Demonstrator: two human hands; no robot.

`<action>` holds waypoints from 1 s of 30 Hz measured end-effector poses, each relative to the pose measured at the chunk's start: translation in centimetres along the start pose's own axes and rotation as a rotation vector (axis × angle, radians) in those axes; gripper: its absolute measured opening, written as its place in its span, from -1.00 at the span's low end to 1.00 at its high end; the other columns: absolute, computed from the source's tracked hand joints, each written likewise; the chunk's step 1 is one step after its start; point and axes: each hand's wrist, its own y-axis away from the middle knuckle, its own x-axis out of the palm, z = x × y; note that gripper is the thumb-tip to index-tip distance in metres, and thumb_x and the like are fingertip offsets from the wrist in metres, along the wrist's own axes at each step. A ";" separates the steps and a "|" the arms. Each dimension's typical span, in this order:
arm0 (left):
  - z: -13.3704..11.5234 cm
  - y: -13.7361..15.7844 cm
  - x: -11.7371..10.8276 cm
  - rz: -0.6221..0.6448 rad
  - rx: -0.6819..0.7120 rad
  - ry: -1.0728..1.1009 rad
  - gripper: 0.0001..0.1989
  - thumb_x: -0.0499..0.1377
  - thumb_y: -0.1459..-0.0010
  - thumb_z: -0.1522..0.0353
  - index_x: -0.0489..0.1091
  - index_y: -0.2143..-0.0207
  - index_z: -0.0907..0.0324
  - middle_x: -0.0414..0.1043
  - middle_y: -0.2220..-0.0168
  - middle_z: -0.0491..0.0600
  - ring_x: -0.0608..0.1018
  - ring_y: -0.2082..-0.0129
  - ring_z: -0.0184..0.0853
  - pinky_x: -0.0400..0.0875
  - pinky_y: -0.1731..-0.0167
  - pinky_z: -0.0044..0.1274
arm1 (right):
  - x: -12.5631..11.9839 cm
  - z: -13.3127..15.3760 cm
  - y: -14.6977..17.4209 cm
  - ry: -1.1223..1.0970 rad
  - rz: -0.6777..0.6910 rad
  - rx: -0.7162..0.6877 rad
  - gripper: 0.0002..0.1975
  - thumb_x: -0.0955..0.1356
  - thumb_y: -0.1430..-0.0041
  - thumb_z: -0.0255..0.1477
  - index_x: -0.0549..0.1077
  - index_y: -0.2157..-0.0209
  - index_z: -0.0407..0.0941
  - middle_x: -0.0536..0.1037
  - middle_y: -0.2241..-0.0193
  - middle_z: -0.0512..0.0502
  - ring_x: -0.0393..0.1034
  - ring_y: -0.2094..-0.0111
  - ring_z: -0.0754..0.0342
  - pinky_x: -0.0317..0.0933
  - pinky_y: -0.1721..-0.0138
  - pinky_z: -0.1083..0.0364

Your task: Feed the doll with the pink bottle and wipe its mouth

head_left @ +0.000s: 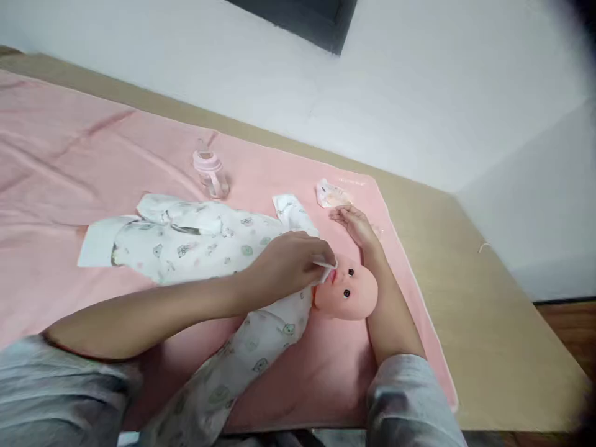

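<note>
A baby doll (363,288) lies on its back, its head to the right, dressed in a white print outfit (242,239). At the doll's mouth, my left hand (298,264) pinches a folded white tissue or wipe (325,272), which touches or nearly touches the lips. My right hand (356,225) rests past the doll's head, fingers stretched out and holding nothing visible. My right forearm runs along the top of the head. Just beyond the right fingertips is a small white plastic packet (329,194).
A pink-lidded baby bottle (210,174) with handles stands behind the doll. A pink blanket (60,180) covers much of the wooden table (465,298). The white wall (395,93) rises along the table's far edge, with a dark frame (307,18) on it.
</note>
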 end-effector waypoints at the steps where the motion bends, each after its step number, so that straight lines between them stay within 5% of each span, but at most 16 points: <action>1: 0.0 0.0 0.0 -0.008 0.009 -0.006 -0.79 0.22 -0.02 0.58 0.54 0.33 0.15 0.46 0.47 -0.17 0.42 0.43 -0.42 0.26 0.33 -0.58 | 0.0 0.0 0.0 0.001 0.002 0.003 -0.65 0.55 0.13 -0.18 0.55 0.33 -0.07 0.63 0.34 -0.05 0.52 0.22 0.07 0.34 -0.07 0.01; 20: 0.2 0.0 0.3 -0.010 0.061 -0.036 -0.77 0.19 -0.06 0.60 0.51 0.28 0.16 0.45 0.45 -0.16 0.42 0.42 -0.40 0.30 0.28 -0.53 | -0.2 0.0 0.0 0.026 0.017 0.002 -0.67 0.53 0.09 -0.19 0.54 0.30 -0.06 0.61 0.32 -0.06 0.51 0.18 0.04 0.31 -0.11 -0.02; 30: 0.0 0.1 0.0 -0.021 0.083 0.144 -0.64 0.07 -0.11 0.67 0.53 0.16 0.22 0.54 0.18 -0.11 0.53 0.24 -0.46 0.37 0.25 -0.62 | -0.2 0.1 0.0 0.022 0.025 0.000 -0.69 0.52 0.08 -0.20 0.55 0.31 -0.06 0.61 0.32 -0.05 0.51 0.19 0.05 0.31 -0.11 -0.03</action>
